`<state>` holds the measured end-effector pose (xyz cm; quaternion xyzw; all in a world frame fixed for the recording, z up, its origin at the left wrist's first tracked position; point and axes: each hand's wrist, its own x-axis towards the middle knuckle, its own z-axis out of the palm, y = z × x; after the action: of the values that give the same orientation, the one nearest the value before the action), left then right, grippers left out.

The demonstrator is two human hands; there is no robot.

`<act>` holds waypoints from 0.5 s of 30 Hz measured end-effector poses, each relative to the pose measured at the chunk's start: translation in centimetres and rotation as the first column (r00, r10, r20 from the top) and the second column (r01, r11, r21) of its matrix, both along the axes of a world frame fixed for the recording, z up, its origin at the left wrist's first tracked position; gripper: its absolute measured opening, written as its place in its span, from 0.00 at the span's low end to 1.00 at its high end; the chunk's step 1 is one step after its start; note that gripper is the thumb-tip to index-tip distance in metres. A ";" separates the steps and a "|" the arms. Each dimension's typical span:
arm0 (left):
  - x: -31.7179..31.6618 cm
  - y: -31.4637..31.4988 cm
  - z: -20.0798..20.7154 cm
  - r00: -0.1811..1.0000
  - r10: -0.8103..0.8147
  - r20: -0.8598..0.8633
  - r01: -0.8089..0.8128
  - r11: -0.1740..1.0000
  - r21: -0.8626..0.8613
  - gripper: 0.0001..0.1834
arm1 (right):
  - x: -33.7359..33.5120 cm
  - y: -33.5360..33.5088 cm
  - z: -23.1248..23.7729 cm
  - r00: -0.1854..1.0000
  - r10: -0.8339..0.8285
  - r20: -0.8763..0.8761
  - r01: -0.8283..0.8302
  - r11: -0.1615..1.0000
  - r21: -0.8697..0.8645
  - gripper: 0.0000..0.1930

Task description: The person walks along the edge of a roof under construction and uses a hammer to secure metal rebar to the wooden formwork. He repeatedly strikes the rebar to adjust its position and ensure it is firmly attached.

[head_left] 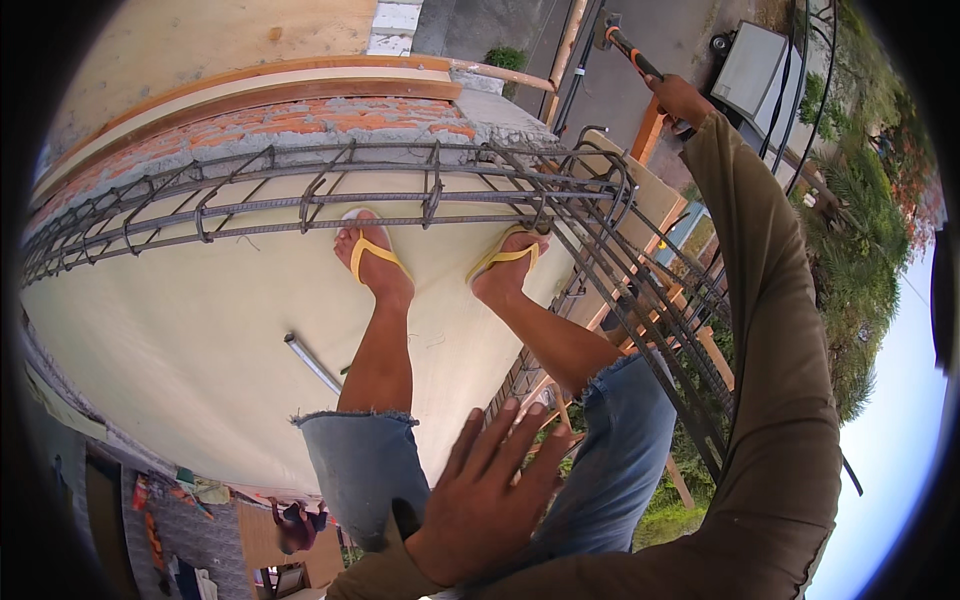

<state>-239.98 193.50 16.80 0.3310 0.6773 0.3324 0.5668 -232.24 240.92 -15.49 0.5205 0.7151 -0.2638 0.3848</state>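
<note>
My right arm stretches out to the upper right, and my right hand point(682, 102) is closed round the handle of a hammer point(632, 52) with a black and orange grip. The hammer's head hangs out past the corner of the rebar. Low in the middle, over my lap, my left hand point(490, 500) has its fingers spread and holds nothing. Ahead of my feet, in yellow-strapped flip-flops, runs a long rebar cage point(320, 212) tied with square stirrups. It meets a second bundle of bars point(640, 300) at the right corner.
A pale panel point(200, 320) lies under my feet, with a short metal tube point(312, 362) on it. Beyond the cage stand a brick edge point(300, 118) and wooden boards point(330, 92). Cables and a truck point(757, 85) are at far right; another person point(298, 527) is below left.
</note>
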 end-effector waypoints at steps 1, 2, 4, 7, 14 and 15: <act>-1.2 -2.3 -0.2 0.998 0.016 -0.066 -0.023 0.994 -0.110 0.28 | -0.5 0.1 -0.4 1.000 0.008 -0.005 -0.008 1.000 -0.002 0.24; -2.5 -4.1 -0.5 0.992 0.034 -0.121 -0.056 0.982 -0.183 0.26 | -0.8 0.1 -0.9 1.000 0.014 -0.006 -0.014 1.000 -0.001 0.23; -3.2 -6.6 -1.1 0.979 0.105 -0.178 -0.150 0.952 -0.267 0.25 | -1.9 -0.1 -2.9 0.999 -0.030 -0.042 0.029 0.999 -0.030 0.22; -3.3 -7.8 -2.8 0.970 0.231 -0.075 -0.243 0.925 -0.292 0.28 | -2.0 0.4 -6.1 0.979 -0.156 -0.131 0.147 0.986 -0.074 0.19; -4.4 -9.0 -4.0 0.923 0.311 0.228 -0.284 0.948 -0.144 0.21 | -1.1 4.4 -11.3 0.918 -0.072 -0.390 0.117 0.989 0.093 0.21; -4.1 -9.4 -4.3 0.935 0.292 0.203 -0.267 0.953 -0.144 0.19 | -0.9 4.8 -12.4 0.922 -0.041 -0.386 0.097 0.987 0.127 0.21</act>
<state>-244.06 184.14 12.50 0.1590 0.6680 0.4050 0.6037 -233.10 245.74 -27.90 0.5104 0.7747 -0.3213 0.1902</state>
